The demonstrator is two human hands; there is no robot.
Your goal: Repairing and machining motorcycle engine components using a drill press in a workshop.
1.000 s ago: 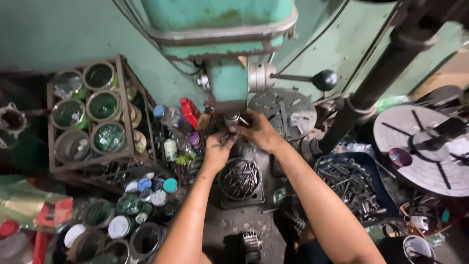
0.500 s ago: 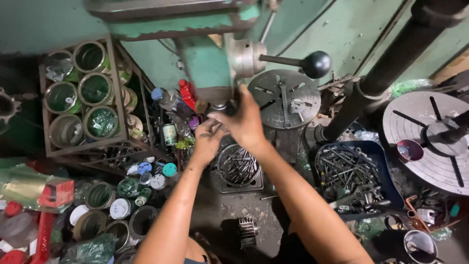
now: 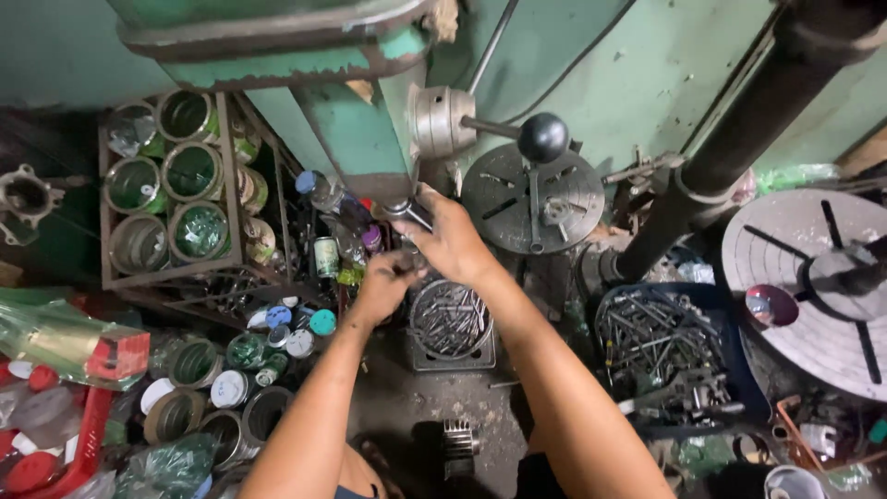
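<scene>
- The drill chuck [image 3: 404, 211] is a small, dull grey metal piece hanging under the green drill press head [image 3: 346, 139], just above frame centre.
- The right hand [image 3: 450, 238] wraps over the chuck from 3 o'clock, fingers curled shut around it.
- The left hand [image 3: 386, 282] sits just below at 7 o'clock of the chuck, fingertips pinched together on something small; what it is cannot be told.
- Straight beneath both hands, at 6 o'clock, a round tin of drill bits [image 3: 450, 319] rests in a square metal frame on the grimy dark floor.
- At 3 o'clock of the chuck, the feed lever with its black ball knob [image 3: 542, 137] juts out over the round slotted drill table [image 3: 531, 196].
- Farther toward 4 o'clock, a blue tray [image 3: 744, 393] holds a heap of loose metal bits and bolts; beyond it lies a large pale slotted disc [image 3: 799, 286] beside a black column [image 3: 739, 139].
- At 9 o'clock, a rusty wire rack [image 3: 171, 189] keeps six open cans, green inside, in two columns.
- Between rack and chuck stand small bottles and a green-labelled can [image 3: 325, 256].
- At 8 o'clock, open tins and white, blue and teal lids [image 3: 296, 328] crowd the floor, with a red-and-green plastic packet [image 3: 78, 344] at the far left.
- The wall behind is painted pale green.
</scene>
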